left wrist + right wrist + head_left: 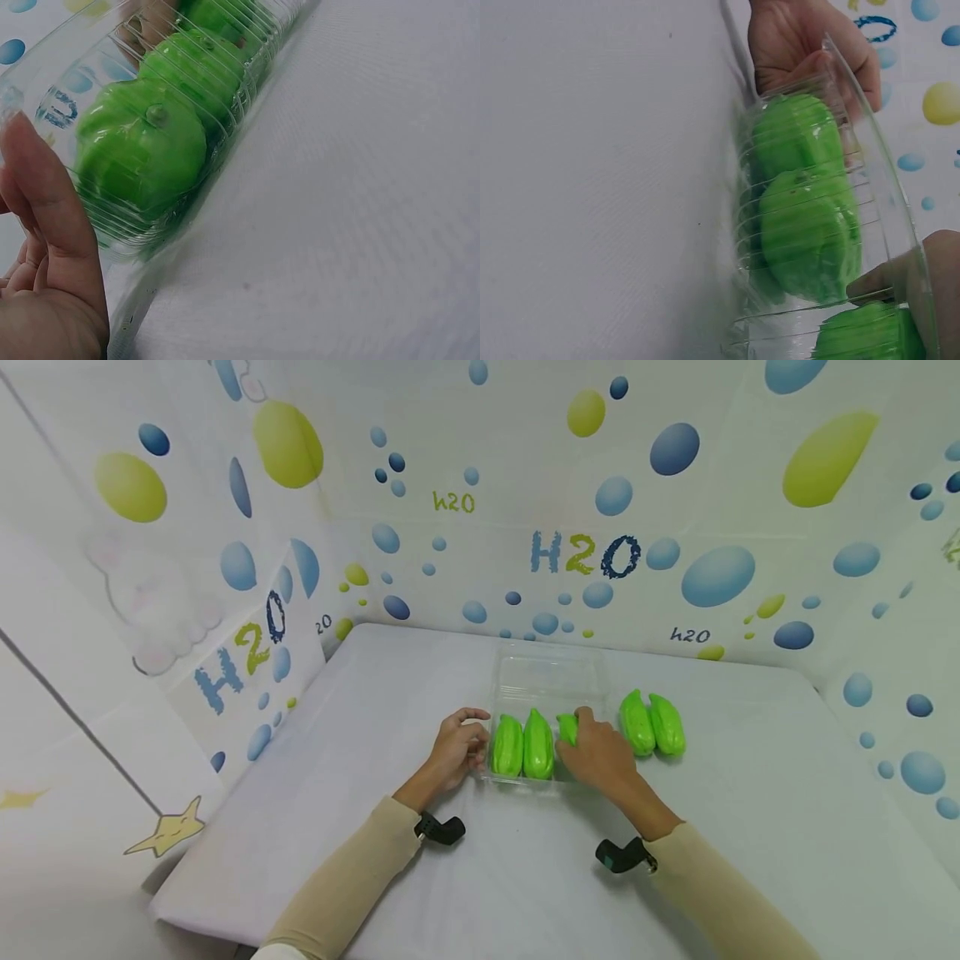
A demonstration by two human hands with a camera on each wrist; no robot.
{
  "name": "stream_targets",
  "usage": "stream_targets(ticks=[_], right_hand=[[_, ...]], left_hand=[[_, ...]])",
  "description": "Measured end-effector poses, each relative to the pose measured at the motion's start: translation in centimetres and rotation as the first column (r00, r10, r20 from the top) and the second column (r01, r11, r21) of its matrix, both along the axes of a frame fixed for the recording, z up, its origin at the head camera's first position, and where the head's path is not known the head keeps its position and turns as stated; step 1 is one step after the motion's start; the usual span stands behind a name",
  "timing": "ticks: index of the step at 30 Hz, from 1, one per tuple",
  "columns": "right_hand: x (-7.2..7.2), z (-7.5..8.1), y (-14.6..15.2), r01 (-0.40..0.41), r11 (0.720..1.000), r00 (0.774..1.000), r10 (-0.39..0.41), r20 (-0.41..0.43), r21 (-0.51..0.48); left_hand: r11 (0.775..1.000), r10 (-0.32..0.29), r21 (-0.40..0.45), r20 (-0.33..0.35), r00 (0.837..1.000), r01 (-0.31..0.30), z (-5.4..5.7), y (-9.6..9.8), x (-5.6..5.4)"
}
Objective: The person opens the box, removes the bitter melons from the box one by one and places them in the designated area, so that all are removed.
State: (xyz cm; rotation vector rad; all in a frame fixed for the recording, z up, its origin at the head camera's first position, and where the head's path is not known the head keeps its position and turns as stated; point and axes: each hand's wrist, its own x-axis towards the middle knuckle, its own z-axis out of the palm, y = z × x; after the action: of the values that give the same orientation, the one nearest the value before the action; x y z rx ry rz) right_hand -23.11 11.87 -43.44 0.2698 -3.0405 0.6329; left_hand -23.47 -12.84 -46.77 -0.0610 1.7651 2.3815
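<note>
A clear plastic clamshell box sits on the table with its lid folded back. Two ridged, elongated bright green vegetables lie side by side in its left part. My right hand reaches into the right part and grips a third green vegetable, mostly hidden under the fingers. In the right wrist view this vegetable shows through the ribbed wall, beside the other two. My left hand is against the box's left end, its fingers loosely bent next to the wall.
Two more green vegetables lie on the table just right of the box. White cloth covers the table. A white sheet printed with blue and green spots stands behind and at both sides.
</note>
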Motion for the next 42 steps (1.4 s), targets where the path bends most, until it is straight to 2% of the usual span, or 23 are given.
stream_targets(ticks=[11,15,21,27,30,34,42], right_hand=[[-0.1,0.3,0.6,-0.035,0.992,0.997,0.027,-0.067,-0.118],[-0.1,0.3,0.6,-0.040,0.983,0.993,0.020,-0.115,-0.182],[-0.4,0.3,0.9,-0.038,0.954,0.982,-0.020,-0.190,-0.296],[-0.8,0.2,1.3,-0.031,0.932,0.976,-0.049,-0.210,-0.361],[-0.9,0.2,1.6,-0.047,0.930,0.966,-0.051,-0.255,-0.366],[-1.3,0.4,2.3,-0.048,0.930,0.940,-0.082,-0.330,-0.365],[-1.7,0.4,3.6,-0.065,0.920,0.904,-0.110,-0.413,-0.387]], left_hand=[[1.000,0.008,0.007,0.012,1.000,-0.008,-0.1,0.2,-0.1],[1.000,0.006,0.001,0.003,1.000,-0.006,-0.1,0.1,-0.2],[1.000,-0.008,-0.012,-0.016,1.000,0.008,0.0,0.1,-0.2],[1.000,-0.010,-0.004,-0.010,1.000,0.010,0.1,0.0,0.1],[1.000,-0.009,-0.003,-0.008,1.000,0.009,0.0,0.0,0.2],[1.000,-0.003,-0.008,-0.009,1.000,0.003,-0.1,-0.1,0.1],[1.000,-0.011,-0.026,0.001,1.000,0.011,-0.2,-0.1,-0.1]])
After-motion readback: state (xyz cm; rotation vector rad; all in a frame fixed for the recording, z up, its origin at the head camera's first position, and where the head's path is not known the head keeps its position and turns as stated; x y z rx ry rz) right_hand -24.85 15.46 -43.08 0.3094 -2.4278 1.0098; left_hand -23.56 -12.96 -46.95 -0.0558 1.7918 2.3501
